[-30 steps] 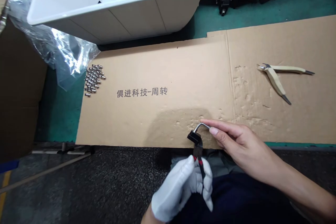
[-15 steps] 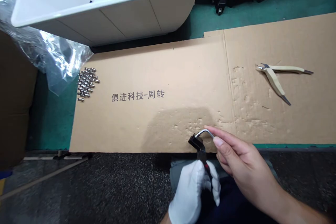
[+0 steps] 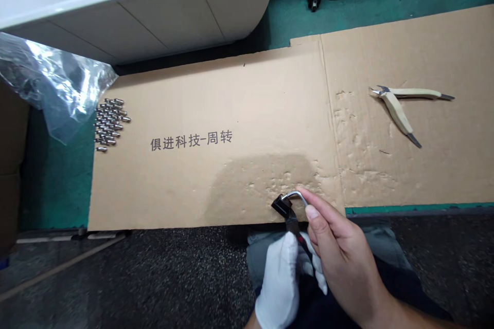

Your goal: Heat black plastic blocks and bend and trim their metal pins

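My left hand (image 3: 280, 280), in a white glove, is closed around dark pliers (image 3: 294, 226) with a touch of red on the handle. A small black block-shaped part (image 3: 281, 206) sits at the jaws of the pliers, over the near edge of the cardboard. My bare right hand (image 3: 339, 247) pinches a bent silver hex key (image 3: 296, 193) between thumb and fingers. The key's short end meets the top of the black part; how deep it goes is hidden. Part of the pliers' handles is covered by the glove.
Flat cardboard (image 3: 185, 180) covers the green table (image 3: 46, 185). Small metal pins (image 3: 110, 121) lie grouped at its left edge. Cream-handled cutters (image 3: 401, 105) lie open at the right. Behind stand a white bin (image 3: 154, 20) with black parts and a clear plastic bag (image 3: 62, 87).
The view has shifted, so the bin and pins appear farther left. My right hand has turned slightly with the hex key, which stays at the black part. My left hand keeps its hold.
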Demonstrator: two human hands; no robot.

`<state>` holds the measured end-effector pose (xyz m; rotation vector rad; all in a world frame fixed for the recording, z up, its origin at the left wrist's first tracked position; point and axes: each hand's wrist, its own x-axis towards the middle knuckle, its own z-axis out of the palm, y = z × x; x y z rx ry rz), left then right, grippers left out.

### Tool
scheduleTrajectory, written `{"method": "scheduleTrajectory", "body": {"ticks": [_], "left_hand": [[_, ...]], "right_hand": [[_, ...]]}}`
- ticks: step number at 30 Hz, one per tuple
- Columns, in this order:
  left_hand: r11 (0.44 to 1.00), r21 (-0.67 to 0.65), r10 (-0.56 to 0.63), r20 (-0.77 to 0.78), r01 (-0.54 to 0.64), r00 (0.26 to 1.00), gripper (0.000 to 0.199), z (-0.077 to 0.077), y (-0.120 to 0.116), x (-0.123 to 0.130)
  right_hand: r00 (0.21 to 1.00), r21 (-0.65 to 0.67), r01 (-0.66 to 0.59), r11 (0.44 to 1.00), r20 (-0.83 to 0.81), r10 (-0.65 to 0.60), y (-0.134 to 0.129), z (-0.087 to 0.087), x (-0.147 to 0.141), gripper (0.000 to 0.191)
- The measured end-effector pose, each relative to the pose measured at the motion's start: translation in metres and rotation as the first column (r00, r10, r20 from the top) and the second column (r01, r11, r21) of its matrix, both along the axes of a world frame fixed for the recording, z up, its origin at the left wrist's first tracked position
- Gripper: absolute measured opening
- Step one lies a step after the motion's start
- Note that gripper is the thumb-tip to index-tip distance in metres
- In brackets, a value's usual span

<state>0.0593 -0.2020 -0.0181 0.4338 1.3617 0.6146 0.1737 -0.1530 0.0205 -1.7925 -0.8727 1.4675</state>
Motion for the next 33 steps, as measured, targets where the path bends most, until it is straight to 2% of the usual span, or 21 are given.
{"method": "scheduleTrajectory", "body": {"ticks": [4,7,10,17,19,21,23,25,29,33], "left_hand": [[0.997,0.058,-0.045,-0.119,0.052,0.992,0.056,-0.009,-0.006,0.001],[0.995,0.073,-0.056,-0.132,0.066,0.99,0.052,-0.02,-0.007,0.006],[0.993,0.09,-0.066,-0.125,0.077,0.99,0.054,-0.025,-0.005,0.009],[0.991,0.128,-0.032,-0.126,0.048,0.992,0.059,-0.012,0.002,0.004],[0.994,0.093,-0.044,-0.058,0.05,0.997,0.057,-0.008,0.003,0.002],[0.999,0.033,-0.042,0.089,0.039,0.995,0.058,-0.007,0.003,-0.001],[1.0,-0.018,-0.019,0.237,0.024,0.971,0.056,-0.007,0.004,-0.004],[0.999,-0.031,-0.025,0.304,0.036,0.952,0.052,-0.007,0.007,-0.01],[0.989,0.027,-0.149,0.258,0.146,0.955,0.05,-0.004,0.018,-0.023],[0.959,0.063,-0.285,0.184,0.278,0.941,0.05,0.002,0.031,-0.033]], "right_hand": [[0.997,0.035,-0.014,0.999,0.075,0.011,-0.009,-0.005,-0.008,0.04],[0.983,0.09,-0.064,0.994,0.18,0.047,-0.015,-0.009,-0.014,0.041],[0.985,0.084,-0.064,0.994,0.168,0.05,-0.018,-0.012,-0.015,0.041],[1.0,-0.005,0.031,1.0,0.006,-0.031,-0.016,-0.015,-0.009,0.041],[1.0,-0.019,0.028,0.999,-0.001,-0.028,-0.011,-0.014,-0.006,0.041],[0.999,-0.025,-0.03,0.999,0.015,0.03,-0.002,-0.009,0.0,0.041],[0.988,-0.024,-0.146,0.989,0.046,0.147,0.01,-0.003,0.009,0.041],[0.957,-0.017,-0.276,0.961,0.088,0.277,0.023,0.004,0.018,0.041],[0.872,0.002,-0.462,0.887,0.18,0.454,0.048,0.013,0.036,0.038],[0.788,0.011,-0.585,0.811,0.243,0.565,0.07,0.015,0.048,0.034]]}}
